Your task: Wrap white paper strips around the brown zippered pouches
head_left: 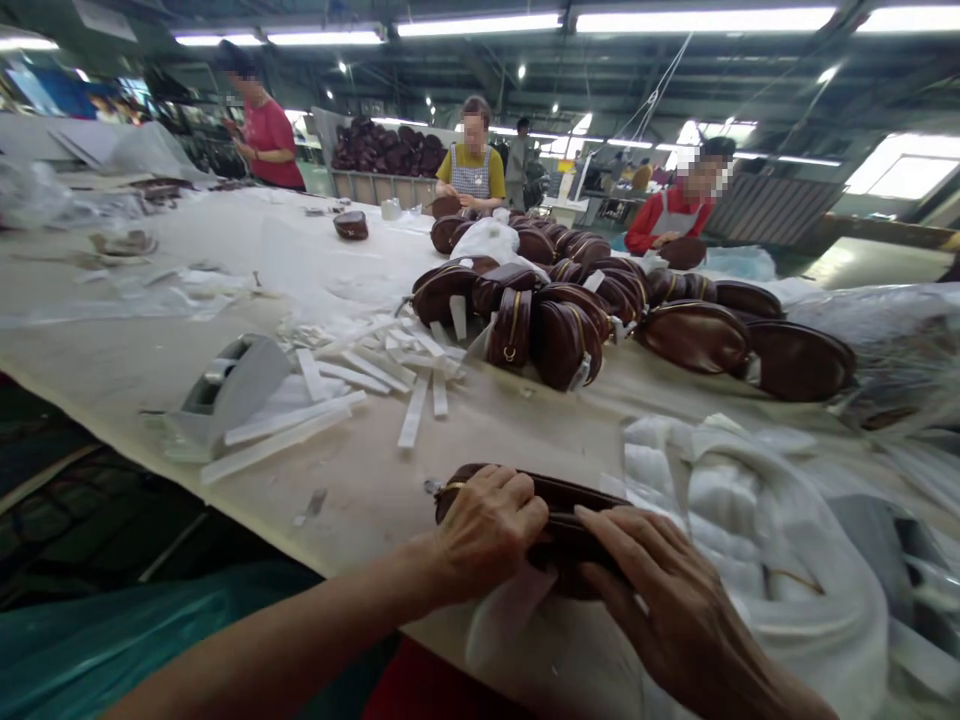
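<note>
A dark brown bag [566, 490] with a gold zipper lies at the near edge of the table, right in front of me. My left hand [489, 525] is closed over its left part, with the fingers curled at the opening. On the other side, my right hand [664, 580] holds the bag's right end between thumb and fairly straight fingers. The bag's mouth gapes between the two hands, and its inside is dark. A translucent white sheet [506, 615] hangs below the bag near my left wrist.
Several finished-looking brown bags [566, 340] are piled ahead. White strips [360, 375] and a grey tape dispenser [232, 390] lie to the left. White foam wrap [787, 540] and another grey dispenser [889, 560] are on the right. Co-workers [472, 165] stand across the table [202, 230].
</note>
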Tool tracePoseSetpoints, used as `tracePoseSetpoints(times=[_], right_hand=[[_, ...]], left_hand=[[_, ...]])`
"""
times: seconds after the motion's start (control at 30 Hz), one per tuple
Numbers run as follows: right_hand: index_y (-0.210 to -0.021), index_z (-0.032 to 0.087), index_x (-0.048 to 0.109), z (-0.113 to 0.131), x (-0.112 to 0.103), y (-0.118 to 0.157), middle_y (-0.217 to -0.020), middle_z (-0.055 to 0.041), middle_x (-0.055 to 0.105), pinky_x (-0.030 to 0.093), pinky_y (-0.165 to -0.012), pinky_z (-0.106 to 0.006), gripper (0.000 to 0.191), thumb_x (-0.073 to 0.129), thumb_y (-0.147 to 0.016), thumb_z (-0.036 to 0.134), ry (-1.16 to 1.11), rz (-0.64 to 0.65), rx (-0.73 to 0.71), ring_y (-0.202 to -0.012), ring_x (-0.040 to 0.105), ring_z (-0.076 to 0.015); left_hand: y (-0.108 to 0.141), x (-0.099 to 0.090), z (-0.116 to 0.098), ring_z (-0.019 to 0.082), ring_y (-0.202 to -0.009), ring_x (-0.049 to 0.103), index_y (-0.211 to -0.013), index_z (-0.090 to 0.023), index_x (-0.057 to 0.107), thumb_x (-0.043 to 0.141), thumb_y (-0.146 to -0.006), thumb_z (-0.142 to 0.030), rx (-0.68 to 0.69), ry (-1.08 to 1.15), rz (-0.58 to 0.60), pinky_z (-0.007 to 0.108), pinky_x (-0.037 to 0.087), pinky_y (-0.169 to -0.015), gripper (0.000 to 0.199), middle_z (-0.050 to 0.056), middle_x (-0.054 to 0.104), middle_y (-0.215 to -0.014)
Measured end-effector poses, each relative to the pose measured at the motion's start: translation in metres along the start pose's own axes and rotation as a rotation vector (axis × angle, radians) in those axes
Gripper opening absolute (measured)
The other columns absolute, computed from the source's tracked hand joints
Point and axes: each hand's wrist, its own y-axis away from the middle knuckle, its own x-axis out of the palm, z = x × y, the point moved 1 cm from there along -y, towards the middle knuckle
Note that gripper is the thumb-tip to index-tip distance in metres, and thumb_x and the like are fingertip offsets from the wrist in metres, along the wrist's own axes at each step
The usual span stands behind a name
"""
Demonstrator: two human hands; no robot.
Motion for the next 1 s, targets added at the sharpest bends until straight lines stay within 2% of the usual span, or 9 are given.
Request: tracePoseSetpoints(times=[0.13, 0.27, 0.37, 0.47, 0.6, 0.67, 0.8, 0.9, 1.0], right_hand=[[-0.110, 0.015, 0.057, 0.003, 0.021, 0.010, -0.096, -0.0107, 0.064, 0.046, -0.077, -0.039, 0.024, 0.048, -0.092, 0.028, 0.133, -0.064, 0.158, -0.088, 0.058, -0.0239], [-0.097, 0.018, 0.057, -0.010, 0.038, 0.004, -0.084, -0.0063, 0.065, 0.047, -0.069, -0.033, 0.018, 0.043, -0.094, 0.029, 0.054, -0.084, 0.218, -0.075, 0.060, -0.0200], [-0.107, 0.020, 0.055, -0.017, 0.036, 0.000, -0.086, -0.0060, 0.066, 0.050, -0.066, -0.031, 0.024, 0.042, -0.094, 0.034, -0.020, -0.097, 0.294, -0.074, 0.063, -0.0195], [-0.108, 0.023, 0.056, -0.029, 0.022, -0.011, -0.089, -0.0040, 0.065, 0.052, -0.065, -0.027, 0.026, 0.045, -0.092, 0.040, -0.149, 0.016, 0.329, -0.074, 0.065, -0.0165], [-0.101, 0.022, 0.061, -0.048, 0.021, -0.067, -0.095, -0.0057, 0.065, 0.050, -0.074, -0.029, 0.029, 0.045, -0.092, 0.044, -0.175, 0.062, 0.246, -0.085, 0.064, -0.0182], [-0.099, 0.021, 0.062, -0.046, 0.044, -0.113, -0.099, -0.0055, 0.064, 0.048, -0.078, -0.029, 0.025, 0.045, -0.093, 0.038, -0.181, 0.259, 0.090, -0.088, 0.063, -0.0181], [-0.107, 0.019, 0.061, -0.016, 0.120, -0.193, -0.104, -0.0081, 0.064, 0.047, -0.072, -0.028, 0.022, 0.047, -0.090, 0.019, -0.067, 0.711, -0.261, -0.086, 0.064, -0.0183], [-0.112, 0.023, 0.060, 0.006, 0.173, -0.219, -0.117, -0.0089, 0.062, 0.048, -0.073, -0.030, 0.035, 0.052, -0.083, 0.006, -0.034, 0.758, -0.384, -0.090, 0.064, -0.0194], [-0.107, 0.020, 0.061, 0.011, 0.209, -0.216, -0.122, -0.0127, 0.059, 0.050, -0.074, -0.035, 0.033, 0.053, -0.080, 0.003, -0.034, 0.744, -0.424, -0.093, 0.063, -0.0222]], left_hand=[[0.002, -0.002, -0.012, 0.022, -0.080, 0.051, -0.076, -0.017, 0.054, 0.051, -0.090, -0.028, -0.045, -0.015, 0.012, 0.034, 0.039, -0.072, 0.018, 0.005, 0.054, -0.081], [-0.001, 0.000, -0.002, 0.027, -0.099, 0.050, -0.084, -0.017, 0.058, 0.058, -0.087, -0.035, -0.128, -0.059, 0.069, 0.042, 0.039, -0.083, 0.018, 0.013, 0.054, -0.108], [-0.002, 0.006, 0.006, 0.023, -0.082, 0.052, -0.083, -0.018, 0.057, 0.059, -0.086, -0.041, -0.159, -0.058, 0.164, 0.036, 0.041, -0.072, 0.023, 0.008, 0.057, -0.092], [-0.002, 0.012, 0.008, 0.021, -0.074, 0.051, -0.082, -0.019, 0.055, 0.054, -0.089, -0.044, -0.140, -0.063, 0.194, 0.033, 0.039, -0.068, 0.026, 0.004, 0.055, -0.081], [-0.001, 0.014, 0.003, 0.020, -0.071, 0.051, -0.081, -0.019, 0.051, 0.050, -0.090, -0.045, -0.120, -0.115, 0.133, 0.032, 0.037, -0.065, 0.027, 0.004, 0.053, -0.077], [-0.001, 0.014, 0.000, 0.020, -0.069, 0.051, -0.081, -0.020, 0.049, 0.050, -0.090, -0.044, -0.106, -0.146, 0.094, 0.031, 0.036, -0.063, 0.027, 0.004, 0.052, -0.075], [0.000, 0.026, -0.003, 0.018, -0.060, 0.049, -0.074, -0.020, 0.043, 0.049, -0.090, -0.048, -0.063, -0.205, -0.031, 0.030, 0.033, -0.056, 0.032, 0.002, 0.048, -0.066], [0.006, 0.053, 0.002, 0.015, -0.053, 0.045, -0.071, -0.020, 0.041, 0.047, -0.088, -0.053, -0.030, -0.313, -0.123, 0.026, 0.026, -0.049, 0.038, 0.000, 0.045, -0.059], [0.013, 0.085, 0.008, 0.011, -0.048, 0.042, -0.066, -0.018, 0.041, 0.049, -0.088, -0.048, 0.000, -0.382, -0.074, 0.026, 0.018, -0.044, 0.038, -0.001, 0.043, -0.055]])
